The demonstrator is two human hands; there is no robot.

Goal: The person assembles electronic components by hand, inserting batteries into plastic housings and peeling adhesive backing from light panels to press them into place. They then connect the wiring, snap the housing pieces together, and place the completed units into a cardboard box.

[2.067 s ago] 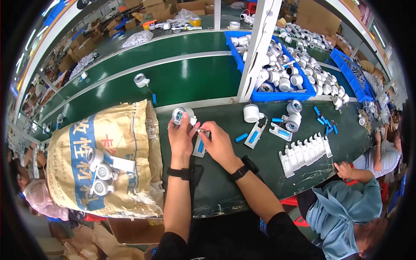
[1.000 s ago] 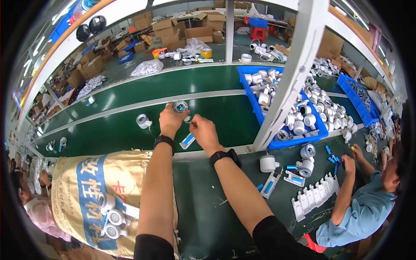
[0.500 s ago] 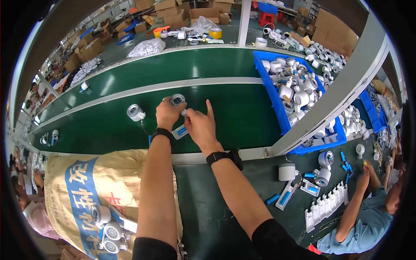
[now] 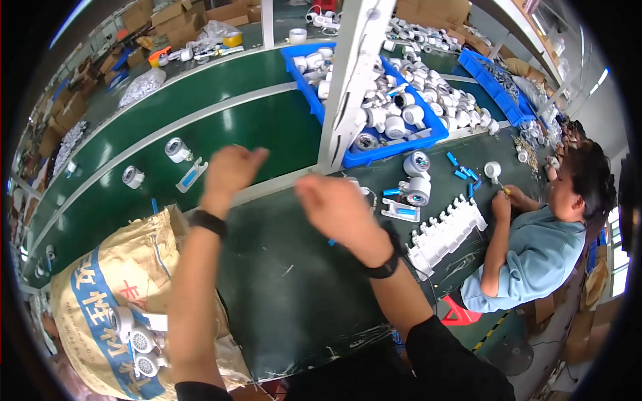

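Head cam view, and honestly both hands are pretty smeared with motion blur. Left hand (image 4: 231,170) is loosely curled above the edge of the green conveyor belt (image 4: 267,127); can't tell if anything is in it. Right hand (image 4: 334,207) is curled too, back of the hand toward the camera, fingers hidden, so no idea whether it's got hold of something. Both wrists wear dark bands.

Just past the left hand on the belt sit a small round white camera unit (image 4: 176,149) with a shiny lens face and, beside it, a flat white bracket with a blue strip (image 4: 190,176). Another round unit (image 4: 133,176) lies further left.

White upright post (image 4: 348,80) cuts across the blue plastic bin (image 4: 374,150), hiding part of the heap of glossy white round units inside. Lower left, a tan woven sack (image 4: 107,287) with blue print holds a few more white units; its bottom is cut off by the dark rim. A co-worker in a light blue shirt (image 4: 528,267) sits at right, hands near a row of white ribbed parts (image 4: 445,234).
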